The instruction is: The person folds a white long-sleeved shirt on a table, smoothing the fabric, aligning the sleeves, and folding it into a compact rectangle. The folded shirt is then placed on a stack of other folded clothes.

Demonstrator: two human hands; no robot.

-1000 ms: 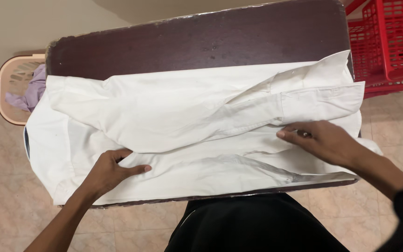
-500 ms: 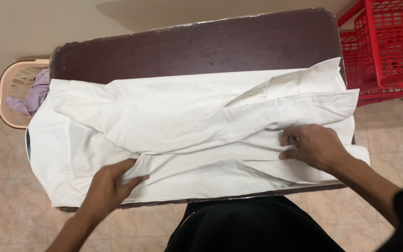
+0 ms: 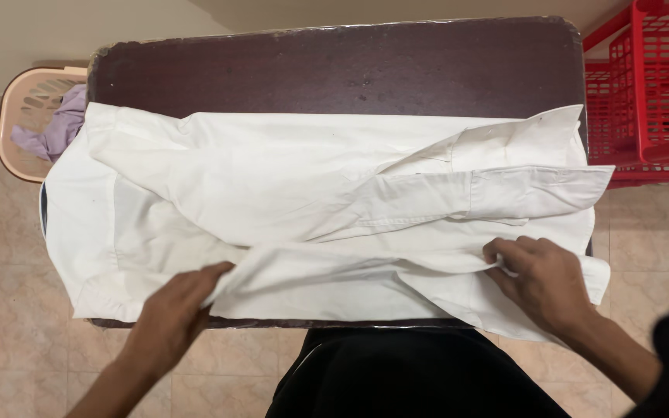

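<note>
Both hands now pinch the shirt (image 3: 334,224), left hand (image 3: 176,310) and right hand (image 3: 540,279) closed on its near fold; shirt lies across table (image 3: 334,73), sleeves folded in, body unfolded

The table's (image 3: 334,70) far strip, toward twelve o'clock, lay bare and open to a hand. The shirt (image 3: 288,193) covered the near half (edge to edge). A red basket (image 3: 660,85) crowded two o'clock, a beige basket (image 3: 21,101) ten o'clock. The floor at eight o'clock offered room.
</note>
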